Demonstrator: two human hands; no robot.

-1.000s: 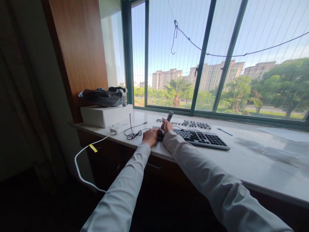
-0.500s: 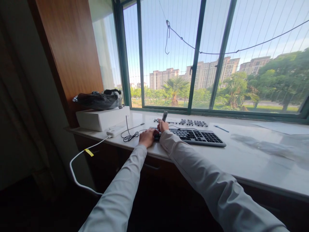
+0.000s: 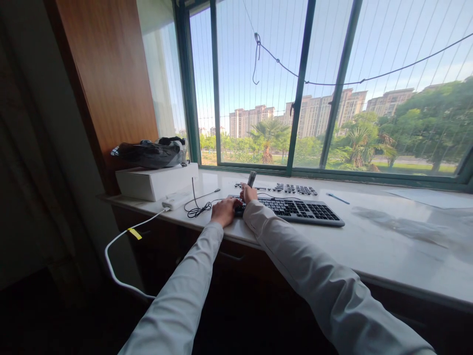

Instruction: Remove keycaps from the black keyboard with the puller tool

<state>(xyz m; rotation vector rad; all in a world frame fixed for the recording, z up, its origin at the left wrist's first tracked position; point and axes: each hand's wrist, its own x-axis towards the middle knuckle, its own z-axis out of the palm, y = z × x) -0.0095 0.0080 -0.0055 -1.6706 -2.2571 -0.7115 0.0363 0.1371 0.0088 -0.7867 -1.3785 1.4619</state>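
Observation:
A black keyboard [image 3: 314, 211] lies on the white marble sill, with keycaps off in places. My right hand [image 3: 249, 193] is closed around a dark brush-like tool [image 3: 252, 178], whose upper end sticks up above the fist; its lower end is hidden. Beside it, my left hand [image 3: 223, 212] rests at the keyboard's left end, its fingertips curled onto the keys; whether they hold anything is too small to tell. Behind the keyboard several loose black keycaps [image 3: 296, 189] lie in rows.
A white box [image 3: 155, 182] with a dark plastic bag [image 3: 151, 153] on top stands at the left. Near it are a white adapter [image 3: 175, 199] and a coiled black cable [image 3: 198, 211]. To the right lie a blue pen-like tool [image 3: 338, 198] and clear plastic [image 3: 402, 222].

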